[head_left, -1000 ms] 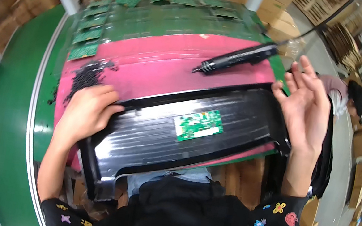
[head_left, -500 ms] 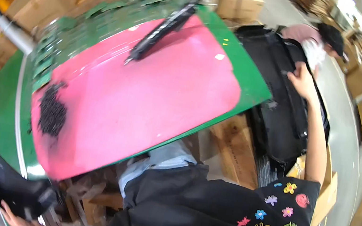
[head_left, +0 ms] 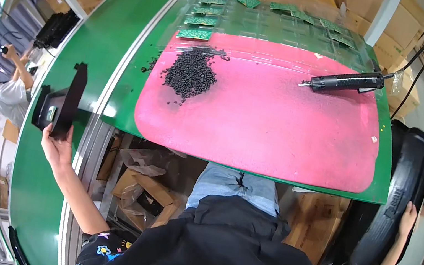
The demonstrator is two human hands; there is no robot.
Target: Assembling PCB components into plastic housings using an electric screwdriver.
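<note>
On the green belt at the left, my left hand [head_left: 56, 150] has its fingers at the near end of a black plastic housing [head_left: 66, 102], which stands tilted with a small green part inside. At the far right, my right hand [head_left: 408, 221] grips the edge of a long black plastic shell [head_left: 399, 192]. More black shells lie partly hidden beneath it. Before me is a pink mat [head_left: 263, 130]. A heap of small black screws [head_left: 190, 75] covers its upper left, and a black electric screwdriver [head_left: 346, 82] lies at its upper right.
Clear trays [head_left: 274, 30] with several green circuit boards [head_left: 195, 34] line the mat's far side. A metal rail [head_left: 127, 68] separates belt and table. Below stands an open carton [head_left: 148, 197]. A co-worker [head_left: 8, 93] is beyond the belt; another person is partly visible at far right.
My view has swung left. The black housing at my left hand now shows on the belt. My right hand, formerly above the stacked black shells, now grips one by its edge.
</note>
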